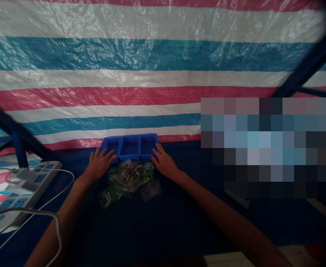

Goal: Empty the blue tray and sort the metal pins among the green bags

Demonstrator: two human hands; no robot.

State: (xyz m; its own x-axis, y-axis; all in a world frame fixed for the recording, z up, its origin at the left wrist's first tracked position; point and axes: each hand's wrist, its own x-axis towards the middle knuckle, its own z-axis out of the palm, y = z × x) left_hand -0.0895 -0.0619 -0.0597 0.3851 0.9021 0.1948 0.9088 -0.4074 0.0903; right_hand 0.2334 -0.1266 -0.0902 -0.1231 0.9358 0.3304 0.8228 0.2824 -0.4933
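Three blue plastic bins (130,147) stand side by side at the far edge of a dark blue table, against a striped tarp. My left hand (99,162) rests with fingers spread at the left bin's front corner. My right hand (164,161) lies with fingers stretched out against the right bin's front. Between my hands lie clear plastic bags (128,174) of small metal and green parts. A smaller bag (150,190) with brownish parts lies just nearer to me.
A white power strip (26,185) with blue sockets and white cables (54,218) sits at the left. The striped red, white and blue tarp (140,74) forms the back wall. Dark blue frame bars (15,137) run at both sides. A flat dark object (236,196) lies at the right.
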